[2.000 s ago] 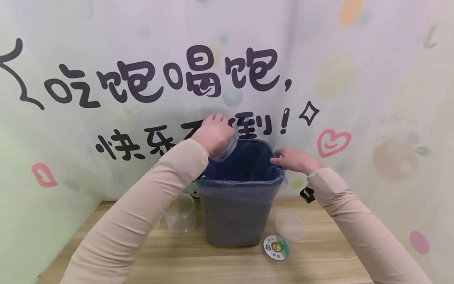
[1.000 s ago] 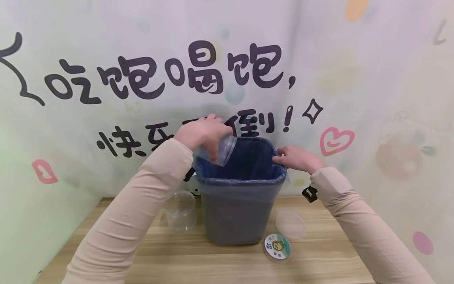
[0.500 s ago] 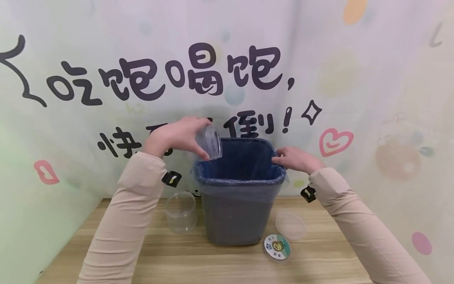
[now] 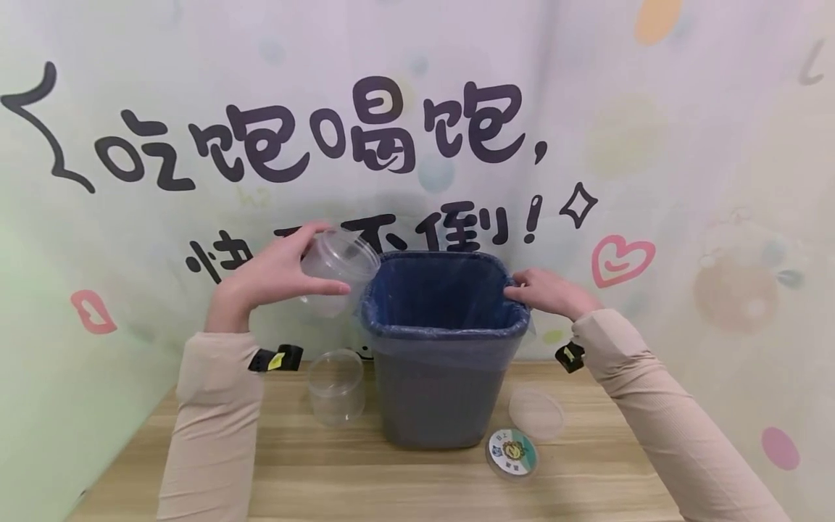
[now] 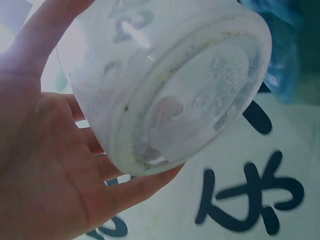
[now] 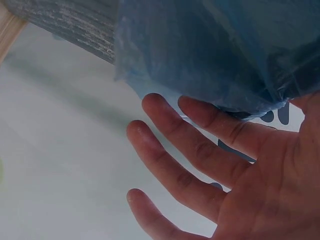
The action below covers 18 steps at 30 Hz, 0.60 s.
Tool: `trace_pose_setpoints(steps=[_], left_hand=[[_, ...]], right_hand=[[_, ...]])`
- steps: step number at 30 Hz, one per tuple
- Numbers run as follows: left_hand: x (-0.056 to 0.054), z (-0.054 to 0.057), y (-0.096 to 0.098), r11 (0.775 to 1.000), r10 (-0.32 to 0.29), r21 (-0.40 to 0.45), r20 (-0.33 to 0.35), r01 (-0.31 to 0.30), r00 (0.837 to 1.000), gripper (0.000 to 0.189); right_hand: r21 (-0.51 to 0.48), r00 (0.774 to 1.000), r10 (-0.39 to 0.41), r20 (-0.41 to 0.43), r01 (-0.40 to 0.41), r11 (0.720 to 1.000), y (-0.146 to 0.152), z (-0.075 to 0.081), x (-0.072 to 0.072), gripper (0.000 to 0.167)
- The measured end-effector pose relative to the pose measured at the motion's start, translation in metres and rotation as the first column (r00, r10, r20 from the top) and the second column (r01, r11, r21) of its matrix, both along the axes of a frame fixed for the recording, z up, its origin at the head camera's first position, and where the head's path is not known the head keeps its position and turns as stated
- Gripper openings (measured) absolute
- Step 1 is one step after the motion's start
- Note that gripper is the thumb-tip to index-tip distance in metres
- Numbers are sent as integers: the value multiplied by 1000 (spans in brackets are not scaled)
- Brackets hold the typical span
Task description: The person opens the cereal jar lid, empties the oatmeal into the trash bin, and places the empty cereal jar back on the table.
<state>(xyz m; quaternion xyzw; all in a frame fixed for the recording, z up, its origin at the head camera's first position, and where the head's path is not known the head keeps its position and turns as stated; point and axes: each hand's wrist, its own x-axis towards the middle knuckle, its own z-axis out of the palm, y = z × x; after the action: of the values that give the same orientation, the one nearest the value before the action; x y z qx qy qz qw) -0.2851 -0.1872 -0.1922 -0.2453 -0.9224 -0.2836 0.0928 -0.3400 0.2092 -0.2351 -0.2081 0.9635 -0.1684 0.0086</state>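
My left hand (image 4: 274, 272) grips a clear plastic jar (image 4: 342, 257), thumb on the near side and fingers round the far side. The jar leans with its open mouth up and to the right, just left of the bin's rim. Its round base (image 5: 195, 100) faces the left wrist camera. My right hand (image 4: 548, 291) holds the right rim of a grey trash bin (image 4: 437, 399), thumb over the edge and fingers outside. A blue bin liner (image 6: 200, 55) is folded over that rim; the right thumb is mostly hidden in the right wrist view.
Left of the bin, a second clear plastic jar (image 4: 336, 399) stands on the wooden table (image 4: 365, 486). To the right lie a clear lid (image 4: 536, 413) and a round lid with a printed label (image 4: 512, 453). A printed cloth (image 4: 417, 58) hangs close behind the bin.
My left hand has moved left and away from over the bin with the jar, turning its mouth from down toward the bin to upward right. The right hand has stayed at the rim.
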Motion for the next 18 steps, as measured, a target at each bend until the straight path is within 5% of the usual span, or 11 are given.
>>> trace_pose_setpoints(steps=[10,18], left_hand=[[4,-55,-25,994,-47,100,43,42,998,87],[3,-113,-38,941,-197,307,152,143,969,84]], right_hand=[[0,1000,-12,-29,12,1000,1,2,3,27],[1,1000,-2,-19,2,1000,0,1,2,27]])
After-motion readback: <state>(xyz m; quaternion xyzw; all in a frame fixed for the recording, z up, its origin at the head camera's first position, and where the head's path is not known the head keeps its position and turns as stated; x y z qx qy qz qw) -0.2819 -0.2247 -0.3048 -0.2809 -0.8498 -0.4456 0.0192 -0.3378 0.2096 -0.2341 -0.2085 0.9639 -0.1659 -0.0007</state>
